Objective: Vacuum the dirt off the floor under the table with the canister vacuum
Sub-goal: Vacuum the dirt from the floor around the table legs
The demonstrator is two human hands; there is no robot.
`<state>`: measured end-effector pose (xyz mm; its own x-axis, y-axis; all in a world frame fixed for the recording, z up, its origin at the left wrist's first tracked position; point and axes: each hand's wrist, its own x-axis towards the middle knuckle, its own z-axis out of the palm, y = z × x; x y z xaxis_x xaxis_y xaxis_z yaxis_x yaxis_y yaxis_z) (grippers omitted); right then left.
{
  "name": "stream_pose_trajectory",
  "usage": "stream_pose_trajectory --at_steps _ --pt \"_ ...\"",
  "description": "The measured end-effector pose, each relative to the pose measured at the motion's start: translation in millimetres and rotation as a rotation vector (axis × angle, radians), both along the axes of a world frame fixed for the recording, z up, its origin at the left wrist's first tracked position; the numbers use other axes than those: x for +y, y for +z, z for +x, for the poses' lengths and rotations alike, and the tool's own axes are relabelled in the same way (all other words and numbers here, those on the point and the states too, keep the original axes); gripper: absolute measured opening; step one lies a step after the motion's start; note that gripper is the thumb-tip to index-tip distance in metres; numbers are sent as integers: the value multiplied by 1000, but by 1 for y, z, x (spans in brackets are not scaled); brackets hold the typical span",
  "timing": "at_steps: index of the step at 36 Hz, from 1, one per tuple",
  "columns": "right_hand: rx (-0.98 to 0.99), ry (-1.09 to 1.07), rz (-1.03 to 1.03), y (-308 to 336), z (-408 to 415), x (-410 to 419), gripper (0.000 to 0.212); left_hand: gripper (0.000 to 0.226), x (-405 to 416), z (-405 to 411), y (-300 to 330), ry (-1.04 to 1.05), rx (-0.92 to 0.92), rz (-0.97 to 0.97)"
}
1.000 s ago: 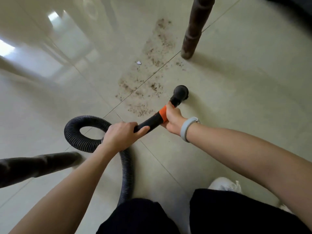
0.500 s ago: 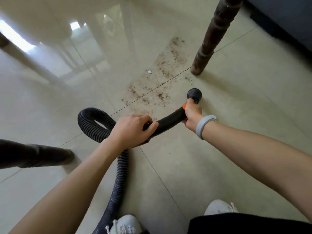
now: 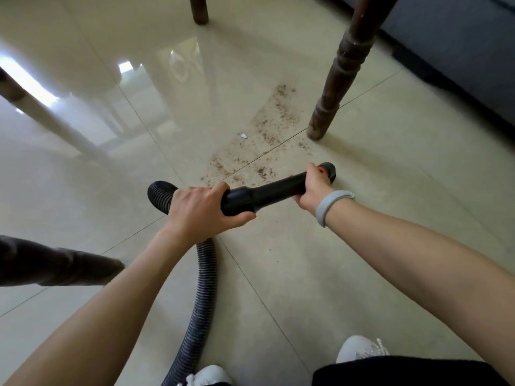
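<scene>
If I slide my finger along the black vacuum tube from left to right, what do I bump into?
Ribbed black hose loop → left hand → smooth black plastic tube → right hand → orange ring → black round nozzle.

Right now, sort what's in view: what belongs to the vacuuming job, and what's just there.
Job:
- dirt patch
- vacuum wand, gripped by left hand and right hand
- nozzle
- ribbed hose
- white scrap

Just there:
- table leg
- wristband
- white shoes

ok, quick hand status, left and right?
Left hand: closed, gripping the vacuum wand at its hose end.
Right hand: closed, gripping the wand near the nozzle.
</scene>
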<state>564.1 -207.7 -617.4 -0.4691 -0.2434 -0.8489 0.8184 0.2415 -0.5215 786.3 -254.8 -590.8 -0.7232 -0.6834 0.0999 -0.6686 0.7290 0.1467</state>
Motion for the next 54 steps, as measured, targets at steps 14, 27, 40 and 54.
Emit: stream_pose_trajectory --at_steps 14,27,40,54 --pt "194 -115 76 8 -28 16 12 70 2 -27 -9 -140 151 -128" --pt "193 -405 -82 25 -109 14 24 68 -51 -131 -1 -90 125 341" --pt "106 -534 -116 -9 -144 56 19 36 -8 -169 -60 -173 -66 1179" --pt "148 -102 -30 -26 -56 48 42 23 32 -61 -88 101 -35 1295"
